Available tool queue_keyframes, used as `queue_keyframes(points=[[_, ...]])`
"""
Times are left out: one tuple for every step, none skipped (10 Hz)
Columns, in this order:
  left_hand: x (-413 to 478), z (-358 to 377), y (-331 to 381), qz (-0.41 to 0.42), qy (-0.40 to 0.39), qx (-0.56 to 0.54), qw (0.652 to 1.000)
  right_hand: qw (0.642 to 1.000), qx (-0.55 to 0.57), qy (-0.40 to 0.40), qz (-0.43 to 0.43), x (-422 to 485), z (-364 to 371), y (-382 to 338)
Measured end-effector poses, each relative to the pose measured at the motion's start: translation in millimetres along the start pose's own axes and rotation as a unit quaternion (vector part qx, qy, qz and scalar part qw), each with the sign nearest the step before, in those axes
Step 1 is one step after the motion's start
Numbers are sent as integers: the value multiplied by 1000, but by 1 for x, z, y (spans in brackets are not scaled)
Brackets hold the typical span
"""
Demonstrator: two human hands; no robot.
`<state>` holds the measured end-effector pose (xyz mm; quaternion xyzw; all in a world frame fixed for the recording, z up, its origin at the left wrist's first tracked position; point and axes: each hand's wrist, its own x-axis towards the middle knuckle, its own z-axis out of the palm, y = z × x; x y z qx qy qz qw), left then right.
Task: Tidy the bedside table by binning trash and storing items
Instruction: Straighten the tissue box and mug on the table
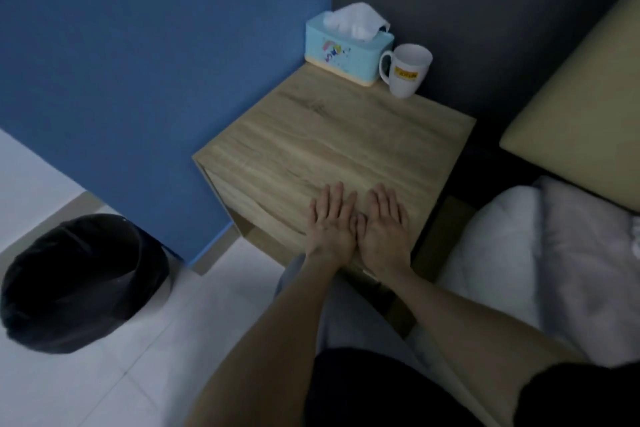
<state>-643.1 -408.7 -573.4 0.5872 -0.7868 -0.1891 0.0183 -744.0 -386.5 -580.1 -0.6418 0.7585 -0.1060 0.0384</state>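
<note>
The wooden bedside table [311, 135] stands in the corner between a blue wall and a dark wall. At its far corner sits a light-blue tissue box [346, 54] with a white tissue sticking out. A white mug [408, 71] with a yellow label stands right beside the box. My left hand [332, 222] and my right hand [382, 222] lie flat side by side, fingers straight, over the table's near edge. Neither hand holds anything.
A bin lined with a black bag [83, 281] stands on the white tiled floor to the left of the table. A bed with a white pillow [512, 253] and a beige headboard [581, 107] is on the right.
</note>
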Motion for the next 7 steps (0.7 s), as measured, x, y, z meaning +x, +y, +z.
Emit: queue_keyframes(points=[[-1,2,0,8,15,-3,1000,1000,-11,-3,-1,1,-4,1],[-4,2,-1,28,3,-12,1000,1000,-11,3,7,0,-6,1],[-2,-4,-5,46,-16,-42,998,1000,-5,-6,11,2,-7,1],[-3,-24,-19,95,-68,-62,991,999,1,-28,32,2,-12,-6],[-1,-42,-32,136,-140,-36,980,992,-1,-68,103,-1,-15,-22],[-8,-80,-58,120,-297,-27,947,951,78,-188,231,-16,-30,-80],[-46,-113,-65,66,-366,-80,925,912,187,-257,258,-41,-50,-114]])
